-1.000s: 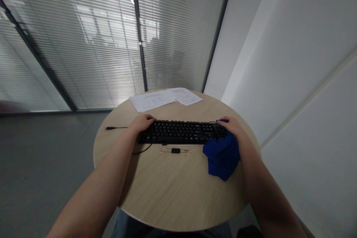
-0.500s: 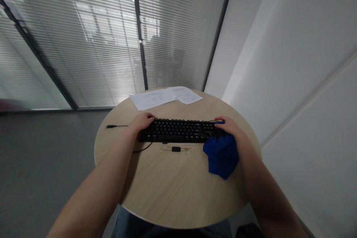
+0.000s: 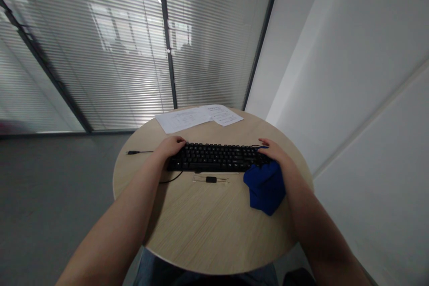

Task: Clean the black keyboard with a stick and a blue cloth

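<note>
A black keyboard lies crosswise on the round wooden table. My left hand is closed around its left end, with the fingers curled at the far corner. At the keyboard's right end is my right hand, holding a blue cloth against the keys. The cloth bunches under the palm and spreads onto the tabletop toward me. Part of the right hand's grip is hidden by the cloth. A black cable with a plug sticks out to the left of my left hand.
Printed paper sheets lie at the table's far edge. Just in front of the keyboard is a small clear strip with a black middle piece. A cable loop rests near my left wrist. A white wall rises at the right.
The fingertips of my right hand have lifted slightly and stand a little farther apart. My left hand, the keyboard and the cloth look nearly unchanged.
</note>
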### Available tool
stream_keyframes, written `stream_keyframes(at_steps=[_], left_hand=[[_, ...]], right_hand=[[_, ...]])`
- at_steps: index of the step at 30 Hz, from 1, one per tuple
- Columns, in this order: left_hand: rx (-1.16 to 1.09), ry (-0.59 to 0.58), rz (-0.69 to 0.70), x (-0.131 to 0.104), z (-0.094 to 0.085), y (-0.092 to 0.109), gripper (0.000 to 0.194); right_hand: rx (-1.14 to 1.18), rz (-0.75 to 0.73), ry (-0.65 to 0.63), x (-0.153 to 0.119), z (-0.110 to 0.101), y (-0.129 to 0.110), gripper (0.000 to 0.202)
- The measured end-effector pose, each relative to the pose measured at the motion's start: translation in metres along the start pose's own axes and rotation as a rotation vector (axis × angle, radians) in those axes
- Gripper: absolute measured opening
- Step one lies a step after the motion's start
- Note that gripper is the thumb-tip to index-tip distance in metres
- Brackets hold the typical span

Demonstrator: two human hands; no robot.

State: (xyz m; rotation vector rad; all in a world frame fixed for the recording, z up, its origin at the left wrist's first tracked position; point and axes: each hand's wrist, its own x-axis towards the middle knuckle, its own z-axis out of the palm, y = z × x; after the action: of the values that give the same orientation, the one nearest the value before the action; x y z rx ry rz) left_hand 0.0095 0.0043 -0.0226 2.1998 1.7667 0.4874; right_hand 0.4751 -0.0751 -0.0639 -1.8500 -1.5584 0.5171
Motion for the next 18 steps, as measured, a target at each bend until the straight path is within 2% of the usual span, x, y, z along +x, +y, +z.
stream_keyframes(at_steps=[9,18], left_hand=[[-0.017,0.002,-0.003,0.0030,0.0023,-0.0022,0.033],[-0.005,-0.003,0.000,-0.0005,-0.0017,0.0017,0.035]], right_hand=[[0.026,-0.017,-0.016,0.0017,0.0019,0.0075,0.078],[-0.058,0.034,0.031,0.0043,0.0065,0.0032,0.067]])
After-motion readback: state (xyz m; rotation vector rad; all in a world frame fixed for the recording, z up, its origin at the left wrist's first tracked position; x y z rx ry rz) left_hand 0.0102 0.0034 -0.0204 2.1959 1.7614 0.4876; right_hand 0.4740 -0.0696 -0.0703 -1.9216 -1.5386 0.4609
